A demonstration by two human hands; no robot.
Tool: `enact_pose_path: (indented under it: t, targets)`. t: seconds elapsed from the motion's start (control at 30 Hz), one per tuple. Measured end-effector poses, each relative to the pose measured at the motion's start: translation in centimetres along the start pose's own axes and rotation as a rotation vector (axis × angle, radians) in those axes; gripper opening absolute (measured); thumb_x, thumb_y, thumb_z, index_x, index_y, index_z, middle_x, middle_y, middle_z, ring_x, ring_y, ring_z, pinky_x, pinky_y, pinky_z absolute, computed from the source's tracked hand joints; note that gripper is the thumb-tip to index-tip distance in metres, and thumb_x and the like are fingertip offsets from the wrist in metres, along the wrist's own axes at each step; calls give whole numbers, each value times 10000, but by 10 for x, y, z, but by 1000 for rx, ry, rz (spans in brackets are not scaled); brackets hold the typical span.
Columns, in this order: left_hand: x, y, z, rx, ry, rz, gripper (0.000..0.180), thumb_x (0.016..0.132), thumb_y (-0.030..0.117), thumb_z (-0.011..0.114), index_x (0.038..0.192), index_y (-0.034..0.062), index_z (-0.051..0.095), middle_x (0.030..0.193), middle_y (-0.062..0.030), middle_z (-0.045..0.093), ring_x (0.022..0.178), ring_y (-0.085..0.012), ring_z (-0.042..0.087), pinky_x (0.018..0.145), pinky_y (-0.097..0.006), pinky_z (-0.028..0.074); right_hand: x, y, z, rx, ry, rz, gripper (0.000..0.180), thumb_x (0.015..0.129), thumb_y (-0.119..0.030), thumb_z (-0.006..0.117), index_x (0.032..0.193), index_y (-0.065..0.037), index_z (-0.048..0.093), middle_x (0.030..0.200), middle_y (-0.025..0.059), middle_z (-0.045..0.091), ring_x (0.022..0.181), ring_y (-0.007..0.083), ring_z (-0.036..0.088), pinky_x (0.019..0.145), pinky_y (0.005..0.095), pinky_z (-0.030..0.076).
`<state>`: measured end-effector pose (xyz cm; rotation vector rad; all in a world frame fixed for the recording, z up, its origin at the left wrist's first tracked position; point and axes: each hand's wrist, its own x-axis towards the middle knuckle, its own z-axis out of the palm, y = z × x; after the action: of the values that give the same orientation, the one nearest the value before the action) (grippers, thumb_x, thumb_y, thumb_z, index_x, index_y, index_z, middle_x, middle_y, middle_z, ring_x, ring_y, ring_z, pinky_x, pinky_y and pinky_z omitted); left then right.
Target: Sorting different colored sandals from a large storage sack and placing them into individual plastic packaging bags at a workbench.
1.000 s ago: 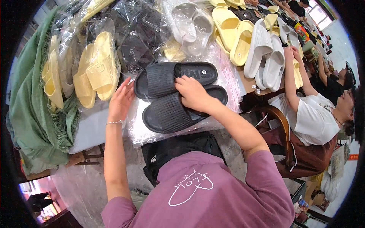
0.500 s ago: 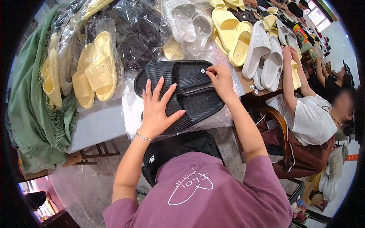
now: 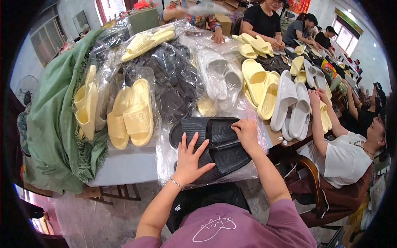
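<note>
A long grey worktable runs away from the person, heaped with footwear. A large green fringed cloth hangs over its left end. Beside the cloth lie clear plastic bags of pale yellow foam slippers, and behind them clear bags holding black slippers and translucent white slippers. To the right, loose pale yellow slides lie just beside a pair of loose white ribbed slides.

At the near edge of the table, directly in front of the person, a sheet of clear plastic wrap is spread out, and on it rest 2 black ribbed rubber slides, one overlapping the other, soles up. The upper one lies nearer the bagged stock, the lower one nearer the person.

The left hand lies flat on the lower slide with all 5 fingers spread wide, palm down; a thin bracelet circles the wrist. The right hand rests on the right end of the upper slide with its fingers curled together and bent down onto the sole; whether it pinches anything small there cannot be told.

On the right, a person in a white shirt sits at the table, an arm stretched toward the white slides.
</note>
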<state>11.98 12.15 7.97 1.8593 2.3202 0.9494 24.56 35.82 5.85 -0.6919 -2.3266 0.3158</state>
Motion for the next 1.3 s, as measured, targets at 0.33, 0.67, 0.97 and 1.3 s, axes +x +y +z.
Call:
enact_pose_path:
  t: [0.33, 0.67, 0.97, 1.3]
  targets:
    - [9, -4, -1, 2, -1, -8, 756, 734, 497, 694, 1387, 241, 412, 1504, -119, 201, 1374, -458, 79, 1046, -632, 189, 43, 20, -4, 112, -477, 45, 113, 685, -151, 717, 752, -66, 686, 762, 109, 648, 828, 291, 579, 751, 410, 451]
    - [6, -3, -2, -1, -2, -6, 759, 732, 477, 705, 1388, 233, 411, 1500, -129, 212, 1371, -464, 87, 1063, -608, 184, 23, 24, -2, 261, -127, -219, 103, 692, -81, 707, 770, -72, 640, 759, 65, 584, 806, 268, 542, 727, 372, 436]
    - [4, 1, -1, 12, -17, -9, 756, 725, 477, 711, 1375, 213, 429, 1484, -139, 244, 1359, -479, 109, 1074, -577, 191, 19, 22, -9, 153, -225, -262, 109, 719, -94, 687, 786, -71, 604, 792, 65, 567, 852, 269, 533, 769, 373, 415]
    - [12, 2, 0, 12, -43, -49, 776, 730, 370, 725, 1392, 142, 391, 1489, -168, 227, 1372, -454, 111, 1105, -515, 186, -11, 32, -46, 427, 38, 50, 106, 796, -76, 655, 879, -26, 612, 842, 93, 584, 841, 241, 561, 753, 323, 443]
